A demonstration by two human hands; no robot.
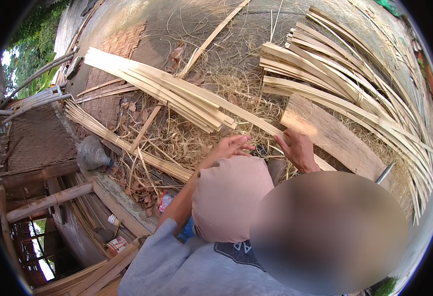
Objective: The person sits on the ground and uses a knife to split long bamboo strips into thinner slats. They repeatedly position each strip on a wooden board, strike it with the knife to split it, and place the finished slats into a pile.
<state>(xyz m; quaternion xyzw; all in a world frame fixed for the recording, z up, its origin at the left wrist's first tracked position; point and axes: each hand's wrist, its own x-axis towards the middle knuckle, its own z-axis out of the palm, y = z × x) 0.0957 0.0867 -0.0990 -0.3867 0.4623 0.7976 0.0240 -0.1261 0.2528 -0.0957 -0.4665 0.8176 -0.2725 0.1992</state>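
My right hand (299, 149) is closed on a long pale bamboo strip (256, 120), thumb on one side. The strip slants from the upper left, past my knee, toward the lower right. Just above my bent knee, my left hand (230, 149) has its fingers stretched and slightly apart, with nothing visible in them. A small dark object (261, 151) lies beyond its fingertips, too unclear to name. Ahead and to the left lies a fanned pile of bamboo strips (167, 93), which the held strip partly overlaps.
Several more strips (325, 74) lie bundled at the right. Beside my right hand is a wooden board (335, 133), with a metal blade (385, 173) near its end. Curly shavings (236, 84) cover the ground. A plastic jug (92, 152) lies at the left.
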